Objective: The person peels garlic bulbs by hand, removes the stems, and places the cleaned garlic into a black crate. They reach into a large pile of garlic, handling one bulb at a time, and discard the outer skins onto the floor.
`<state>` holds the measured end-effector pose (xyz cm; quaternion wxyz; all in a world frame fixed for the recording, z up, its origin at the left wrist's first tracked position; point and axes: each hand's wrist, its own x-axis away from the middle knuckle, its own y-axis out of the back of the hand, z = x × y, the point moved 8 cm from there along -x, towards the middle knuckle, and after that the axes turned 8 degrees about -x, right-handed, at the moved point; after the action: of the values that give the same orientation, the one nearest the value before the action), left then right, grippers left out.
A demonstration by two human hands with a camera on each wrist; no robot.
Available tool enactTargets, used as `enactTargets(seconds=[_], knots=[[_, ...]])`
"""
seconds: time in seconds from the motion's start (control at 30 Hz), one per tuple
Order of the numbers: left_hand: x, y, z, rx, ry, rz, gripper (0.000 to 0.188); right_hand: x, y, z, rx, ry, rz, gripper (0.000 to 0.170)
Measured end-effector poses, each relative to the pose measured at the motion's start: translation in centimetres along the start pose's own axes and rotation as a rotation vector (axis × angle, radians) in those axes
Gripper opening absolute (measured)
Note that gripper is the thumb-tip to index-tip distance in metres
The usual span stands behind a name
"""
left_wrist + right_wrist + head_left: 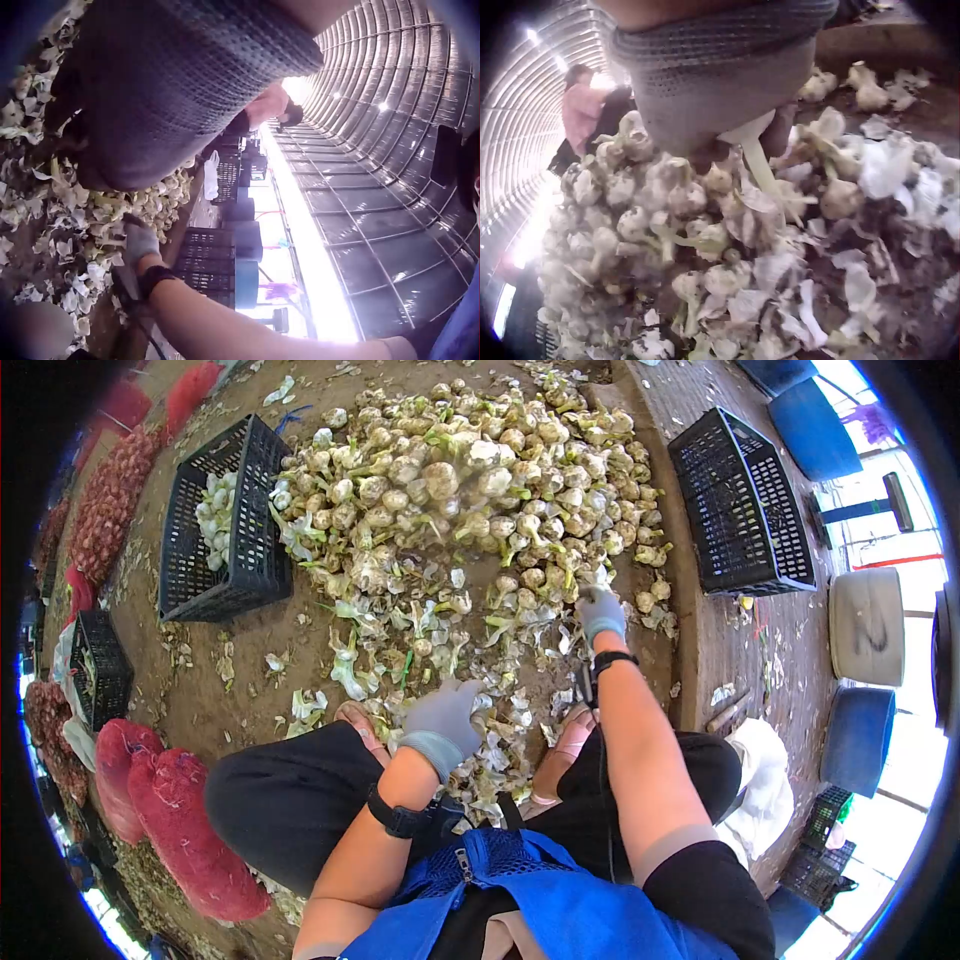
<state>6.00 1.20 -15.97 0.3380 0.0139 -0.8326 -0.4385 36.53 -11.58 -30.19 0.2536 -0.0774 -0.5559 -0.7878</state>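
My gloved right hand [602,610] is at the front right edge of a big heap of garlic bulbs [440,480]. In the right wrist view a pale garlic stalk [757,161] sticks out from under the curled fingers, which pinch it; the glove hides its upper end. My gloved left hand [445,728] hangs above the loose garlic skins [490,760] between my feet, its back to the head camera. Its fingertips are hidden, and I cannot tell whether it holds anything. The left wrist view shows mostly the grey glove [172,90].
A black crate [225,525] with some whitish bulbs stands left of the heap, another black crate [740,500] to the right. Red mesh sacks [180,820] lie at my left. Blue tubs [858,740] and a white sack [760,785] are on the right. Another person [585,109] sits beyond the heap.
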Motion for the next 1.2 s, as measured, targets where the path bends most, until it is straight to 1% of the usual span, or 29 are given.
enactTargets(seconds=[0.03,0.07,0.1,0.17,0.2,0.27,0.3,0.37,0.4,0.43,0.5,0.53,0.57,0.63,0.7,0.77,0.8,0.83,0.87,0.9,0.93,0.97,1.03,1.07,1.1,1.17,1.2], knots=[[-0.4,-0.1,-0.1,0.017,-0.022,0.003,0.044,-1.3,0.2,1.7,-0.059,0.111,0.033,0.029],[-0.6,0.0,-0.1,0.023,-0.011,0.003,0.044,-2.4,-0.4,3.6,-0.036,0.221,0.131,0.033],[-0.6,0.2,-0.3,-0.009,-0.014,0.024,0.044,-3.1,-1.3,5.0,-0.009,0.249,0.179,0.032],[-0.7,-0.2,-0.2,-0.036,-0.005,0.056,0.043,-3.2,-2.5,7.8,0.168,0.209,0.274,0.037],[-0.9,-0.5,-0.2,-0.036,-0.021,0.059,0.043,-4.2,-3.6,8.7,0.170,0.214,0.284,0.037],[-1.2,-1.3,0.1,-0.029,-0.030,0.063,0.043,-6.1,-6.1,8.7,0.258,0.076,0.331,0.038],[-1.3,-1.9,0.2,-0.022,-0.033,0.068,0.043,-5.8,-6.4,9.4,0.265,0.082,0.338,0.038],[-1.3,-2.4,0.3,-0.010,-0.031,0.073,0.043,-4.3,-6.7,11.1,0.430,0.141,0.362,0.042],[-1.1,-2.4,0.1,-0.002,-0.055,0.067,0.043,-3.8,-7.3,10.7,0.406,0.073,0.349,0.049],[-1.0,-2.3,-0.1,0.005,-0.078,0.057,0.044,-3.5,-7.9,10.4,0.433,0.061,0.407,0.053],[-0.7,-2.1,0.0,0.001,-0.073,0.044,0.044,-2.5,-8.2,10.3,0.404,0.075,0.373,0.053],[-0.4,-2.1,-0.1,-0.006,-0.077,0.038,0.044,-1.7,-8.3,10.1,0.445,0.045,0.378,0.055],[-0.1,-2.1,-0.1,-0.001,-0.070,0.034,0.044,-0.9,-9.1,9.6,0.450,0.053,0.379,0.055],[0.2,-2.0,-0.2,-0.028,-0.086,0.076,0.045,0.7,-11.4,9.6,0.544,0.225,0.377,0.059],[0.4,-2.2,-0.1,-0.032,-0.086,0.062,0.045,2.3,-11.0,9.3,0.418,0.226,0.272,0.066],[0.8,-1.7,-0.1,-0.043,-0.084,0.028,0.046,2.3,-9.4,8.2,0.158,0.152,0.242,0.062],[1.0,-1.0,0.0,-0.022,-0.054,0.070,0.054,2.9,-9.2,8.2,0.159,0.158,0.238,0.062],[1.2,-0.8,0.0,-0.023,-0.057,0.060,0.054,3.4,-8.9,7.9,-0.520,0.035,0.286,0.048],[1.4,0.6,0.5,0.042,0.007,-0.112,0.058,3.9,-8.5,7.7,-1.199,-0.094,0.314,0.034],[1.8,2.2,1.0,0.108,0.068,-0.287,0.063,4.8,-8.0,8.5,-1.497,-0.068,0.563,0.029],[2.0,3.4,1.3,0.133,0.129,-0.313,0.069,6.6,-7.0,9.5,-1.609,-0.170,0.620,0.031],[1.9,3.5,1.4,0.135,0.123,-0.322,0.069,8.6,-6.0,10.5,-1.718,-0.281,0.679,0.033],[2.8,5.3,1.3,0.175,0.008,-0.655,0.069,13.4,-2.2,13.0,-1.640,-0.208,0.722,0.035],[3.3,6.4,0.4,0.146,-0.090,-0.716,0.070,15.1,-1.0,14.2,-1.654,-0.086,0.796,0.041],[3.3,6.5,0.0,0.144,-0.101,-0.724,0.070,17.3,0.4,15.7,-1.603,0.097,0.893,0.046],[2.3,5.4,0.2,0.854,-0.206,-0.633,0.067,19.9,2.4,15.7,-1.596,0.152,0.861,0.048],[2.0,5.6,0.2,1.180,-0.263,-0.600,0.051,22.0,4.2,16.4,-1.627,0.196,0.882,0.049]])
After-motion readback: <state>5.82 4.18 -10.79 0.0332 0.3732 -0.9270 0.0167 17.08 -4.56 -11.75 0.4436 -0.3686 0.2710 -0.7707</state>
